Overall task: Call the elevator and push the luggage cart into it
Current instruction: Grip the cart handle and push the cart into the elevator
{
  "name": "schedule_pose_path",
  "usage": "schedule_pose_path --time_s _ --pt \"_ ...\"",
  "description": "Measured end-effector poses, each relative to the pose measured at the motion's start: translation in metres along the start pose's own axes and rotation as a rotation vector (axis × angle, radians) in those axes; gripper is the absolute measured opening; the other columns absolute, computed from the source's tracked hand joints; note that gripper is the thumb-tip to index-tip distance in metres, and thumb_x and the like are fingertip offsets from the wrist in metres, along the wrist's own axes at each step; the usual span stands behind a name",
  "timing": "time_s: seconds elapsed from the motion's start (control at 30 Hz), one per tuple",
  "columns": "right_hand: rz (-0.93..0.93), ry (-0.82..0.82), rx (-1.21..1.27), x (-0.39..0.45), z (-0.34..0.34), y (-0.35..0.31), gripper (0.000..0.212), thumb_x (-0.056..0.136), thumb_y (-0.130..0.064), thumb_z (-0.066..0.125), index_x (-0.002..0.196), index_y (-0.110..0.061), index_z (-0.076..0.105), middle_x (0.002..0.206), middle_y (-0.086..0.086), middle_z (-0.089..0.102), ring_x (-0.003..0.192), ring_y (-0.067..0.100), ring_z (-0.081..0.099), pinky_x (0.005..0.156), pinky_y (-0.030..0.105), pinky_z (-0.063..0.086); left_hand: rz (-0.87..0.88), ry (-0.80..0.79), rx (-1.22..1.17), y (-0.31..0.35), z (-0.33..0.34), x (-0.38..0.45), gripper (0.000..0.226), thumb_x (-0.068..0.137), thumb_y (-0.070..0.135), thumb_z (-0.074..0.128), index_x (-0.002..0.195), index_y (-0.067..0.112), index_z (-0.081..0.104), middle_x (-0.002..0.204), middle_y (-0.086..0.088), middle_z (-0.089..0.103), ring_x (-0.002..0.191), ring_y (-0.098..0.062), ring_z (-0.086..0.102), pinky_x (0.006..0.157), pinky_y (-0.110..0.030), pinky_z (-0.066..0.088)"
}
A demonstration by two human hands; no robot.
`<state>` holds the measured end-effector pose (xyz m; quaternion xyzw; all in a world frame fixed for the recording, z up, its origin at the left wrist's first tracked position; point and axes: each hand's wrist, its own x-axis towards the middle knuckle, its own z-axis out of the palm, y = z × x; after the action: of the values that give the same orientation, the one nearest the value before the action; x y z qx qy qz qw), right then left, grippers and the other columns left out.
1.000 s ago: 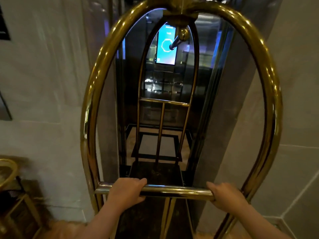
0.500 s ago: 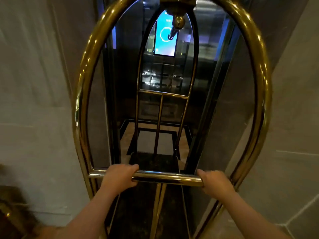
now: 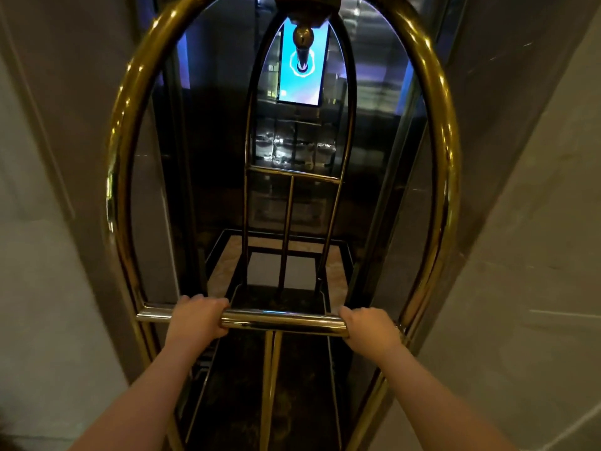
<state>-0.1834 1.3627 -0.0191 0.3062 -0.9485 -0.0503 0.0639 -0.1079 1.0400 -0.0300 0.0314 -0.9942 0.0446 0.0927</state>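
Observation:
A brass luggage cart (image 3: 450, 177) with a tall arched frame fills the view, its dark platform empty. Across the near arch runs a horizontal brass push bar (image 3: 279, 319). My left hand (image 3: 195, 317) is closed around the bar left of centre, and my right hand (image 3: 370, 327) is closed around its right end. Beyond the cart the elevator (image 3: 227, 125) stands with its doors open, showing a dark interior and a marble floor (image 3: 335, 275). The cart's far arch is past the doorway, over the elevator floor.
A lit blue screen (image 3: 300, 76) hangs on the elevator's back wall. Grey stone walls (image 3: 48, 222) flank the doorway on both sides, close to the cart's arch. The metal door frame (image 3: 390, 196) stands just inside the right side of the arch.
The cart has rolled forward and lined up with the open doorway, its front end now inside. The wooden stand at lower left has dropped out of view. Both hands kept their grip.

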Motion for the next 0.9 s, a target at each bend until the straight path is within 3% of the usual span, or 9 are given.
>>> schedule_pose_path --time_s 0.33,0.53,0.7,0.9 --pt "0.197 -0.005 0.005 0.09 0.01 0.024 0.024 0.084 -0.014 0.063 0.105 -0.023 0.055 0.093 0.0 0.065 0.083 0.021 0.063 0.067 0.032 0.041 -0.07 -0.052 0.021 -0.008 0.018 0.105 0.015 0.082 0.037 0.063 0.092 0.033 0.052 0.092 0.01 0.061 0.092 -0.015 0.056 0.088 -0.037 0.038" --pt "0.27 -0.069 0.052 0.151 0.012 0.046 0.023 0.084 -0.014 0.064 0.103 -0.025 0.057 0.084 -0.005 0.057 0.081 0.019 0.06 0.069 0.032 0.04 -0.142 -0.034 0.075 -0.006 0.023 0.163 0.026 0.085 0.036 0.065 0.109 0.028 0.057 0.11 0.002 0.059 0.11 -0.022 0.052 0.099 -0.04 0.036" --pt "0.32 -0.087 -0.011 0.201 0.023 0.061 0.022 0.084 -0.013 0.062 0.102 -0.024 0.056 0.084 -0.003 0.056 0.084 0.021 0.06 0.072 0.036 0.038 -0.167 -0.018 0.141 -0.008 0.036 0.211 0.046 0.086 0.039 0.062 0.125 0.022 0.047 0.12 -0.004 0.057 0.115 -0.024 0.05 0.099 -0.041 0.034" --pt "0.35 -0.073 -0.006 0.253 0.042 0.09 0.02 0.084 -0.011 0.059 0.098 -0.024 0.057 0.081 -0.004 0.057 0.081 0.021 0.058 0.084 0.042 0.04 -0.179 -0.028 0.043 -0.015 0.053 0.267 0.044 0.087 0.027 0.063 0.125 0.017 0.044 0.121 -0.007 0.057 0.113 -0.026 0.05 0.101 -0.044 0.036"
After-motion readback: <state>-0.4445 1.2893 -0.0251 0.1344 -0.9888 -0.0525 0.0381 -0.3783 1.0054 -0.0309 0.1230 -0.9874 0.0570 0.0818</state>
